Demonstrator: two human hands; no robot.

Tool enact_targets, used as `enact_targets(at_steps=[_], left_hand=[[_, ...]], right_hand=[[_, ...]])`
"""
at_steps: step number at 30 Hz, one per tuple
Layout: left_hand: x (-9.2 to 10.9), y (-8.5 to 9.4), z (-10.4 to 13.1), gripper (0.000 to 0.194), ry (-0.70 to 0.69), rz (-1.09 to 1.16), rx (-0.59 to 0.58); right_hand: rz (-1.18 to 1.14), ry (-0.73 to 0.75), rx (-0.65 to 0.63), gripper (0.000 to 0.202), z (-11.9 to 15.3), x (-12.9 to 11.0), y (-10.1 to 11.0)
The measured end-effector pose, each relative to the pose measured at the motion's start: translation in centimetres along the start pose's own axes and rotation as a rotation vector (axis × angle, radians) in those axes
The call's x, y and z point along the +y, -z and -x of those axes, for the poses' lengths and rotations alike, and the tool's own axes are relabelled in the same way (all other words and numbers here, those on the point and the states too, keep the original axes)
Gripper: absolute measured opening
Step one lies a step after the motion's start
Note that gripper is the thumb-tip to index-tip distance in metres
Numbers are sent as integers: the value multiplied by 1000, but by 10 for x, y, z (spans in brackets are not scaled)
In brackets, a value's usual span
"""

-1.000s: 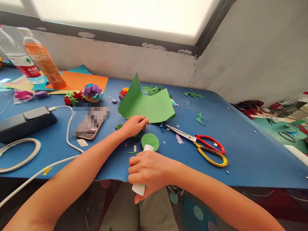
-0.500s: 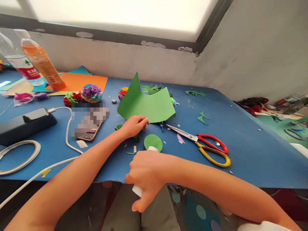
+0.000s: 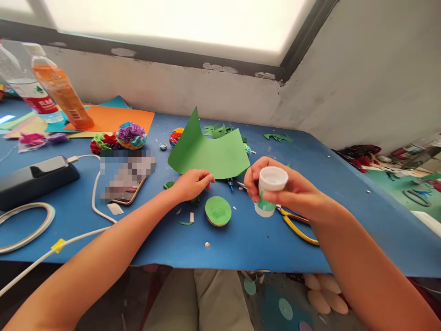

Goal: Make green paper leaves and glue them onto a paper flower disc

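Right hand lifted above the blue table, fingers wrapped around a small white glue bottle — its round end faces the camera. Left hand rests on the table, fingers curled together on a small dark green scrap, just below the curled green paper sheet. Green paper disc lies flat between the hands, touching neither. Scissors lie partly hidden under the right hand.
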State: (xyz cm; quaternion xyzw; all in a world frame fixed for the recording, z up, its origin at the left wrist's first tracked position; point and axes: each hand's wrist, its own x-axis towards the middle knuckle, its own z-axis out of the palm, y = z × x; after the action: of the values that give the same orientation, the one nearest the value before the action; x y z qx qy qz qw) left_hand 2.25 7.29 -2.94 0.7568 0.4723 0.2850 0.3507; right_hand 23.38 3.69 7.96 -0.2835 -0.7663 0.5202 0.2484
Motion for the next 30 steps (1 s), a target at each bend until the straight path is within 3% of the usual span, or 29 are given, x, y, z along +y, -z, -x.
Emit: enact_targets(at_steps=[5,8,11,15,18,22,24,26,28,30], left_hand=[[12,1,10,33,-37,-105,-59],[16,-1,13,32,-55,-132,-100],[17,-3,12,31,-57,-143,-109],[16,-4,11,33,-51,-138,-115],[16,-1,11,35,-56,-140,-120],[15,6,12,30,-63,-211,-79],[14,10,13,28,-99,-324,-16],[12,13,13,26,-171,-463,124],[10,17,13,25,-213,-582,359],[7,23,13,29,-163,-649,614]], right_hand=[[328,64,319,32,-6,25,15],[59,229,441,43,-9,44,8],[-195,310,264,41,-9,58,-13],[-142,269,28,37,-7,60,-37],[30,245,51,34,-4,59,-33],[113,230,231,40,2,64,-11],[106,243,307,42,2,67,-3],[167,284,366,43,1,71,-1],[281,331,379,42,-2,74,-4],[368,355,363,42,-4,76,-10]])
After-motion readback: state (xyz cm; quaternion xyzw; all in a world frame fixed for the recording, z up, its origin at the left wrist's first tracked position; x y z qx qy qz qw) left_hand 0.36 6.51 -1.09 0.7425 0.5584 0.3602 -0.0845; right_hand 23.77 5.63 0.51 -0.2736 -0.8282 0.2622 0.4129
